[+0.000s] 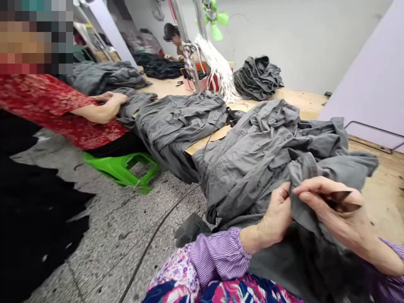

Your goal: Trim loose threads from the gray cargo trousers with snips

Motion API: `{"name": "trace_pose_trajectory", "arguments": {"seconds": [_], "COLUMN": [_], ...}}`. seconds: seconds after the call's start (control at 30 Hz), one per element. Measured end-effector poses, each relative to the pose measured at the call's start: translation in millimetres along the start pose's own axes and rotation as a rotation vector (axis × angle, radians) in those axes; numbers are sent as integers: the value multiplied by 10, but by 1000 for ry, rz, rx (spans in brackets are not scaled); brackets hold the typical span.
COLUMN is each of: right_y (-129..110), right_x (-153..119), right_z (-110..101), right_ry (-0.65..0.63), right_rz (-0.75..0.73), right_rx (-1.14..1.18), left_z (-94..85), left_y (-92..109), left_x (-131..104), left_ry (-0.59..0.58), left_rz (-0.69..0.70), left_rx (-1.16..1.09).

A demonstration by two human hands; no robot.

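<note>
A pale wooden tabletop is mostly covered by heaps of crumpled grey cloth; a layered grey bundle is set near the wall. On the speckled floor, a green stool is placed.

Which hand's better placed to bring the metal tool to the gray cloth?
Right, probably: the metal tool sits in the right hand, whose thumb and forefinger are already at the gray cloth. The left hand grips the cloth, with no tool visible.
</note>
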State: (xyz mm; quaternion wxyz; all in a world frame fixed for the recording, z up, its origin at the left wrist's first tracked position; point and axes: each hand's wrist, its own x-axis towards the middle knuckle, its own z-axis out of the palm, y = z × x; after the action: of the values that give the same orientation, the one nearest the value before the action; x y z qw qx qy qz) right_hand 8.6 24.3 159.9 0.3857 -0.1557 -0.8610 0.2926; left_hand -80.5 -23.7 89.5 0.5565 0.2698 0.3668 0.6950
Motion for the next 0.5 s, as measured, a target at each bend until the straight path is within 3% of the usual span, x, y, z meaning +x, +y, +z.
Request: {"name": "trace_pose_trajectory", "arguments": {"seconds": [0.07,0.13,0.23,0.3,0.4,0.5], "right_y": [-1,91,281,365,388,353], "right_x": [39,85,145,151,97,-3], "right_z": [58,35,-69,-127,-152,-107], "right_ry": [-5,61,316,412,361,267], "right_rz": [-17,33,150,165,16,-185], "right_rx": [75,80,60,34,-146,-315], "left_z": [1,-23,-1,76,221,300], "left_y": [-1,26,71,77,40,-52], "left_x": [2,-40,-94,-86,-11,86], "left_ry": [32,43,55,36,48,44], "left_rz": [-19,-32,-14,12,57,-19], "left_rx": [-40,58,199,160,26,-53]}}
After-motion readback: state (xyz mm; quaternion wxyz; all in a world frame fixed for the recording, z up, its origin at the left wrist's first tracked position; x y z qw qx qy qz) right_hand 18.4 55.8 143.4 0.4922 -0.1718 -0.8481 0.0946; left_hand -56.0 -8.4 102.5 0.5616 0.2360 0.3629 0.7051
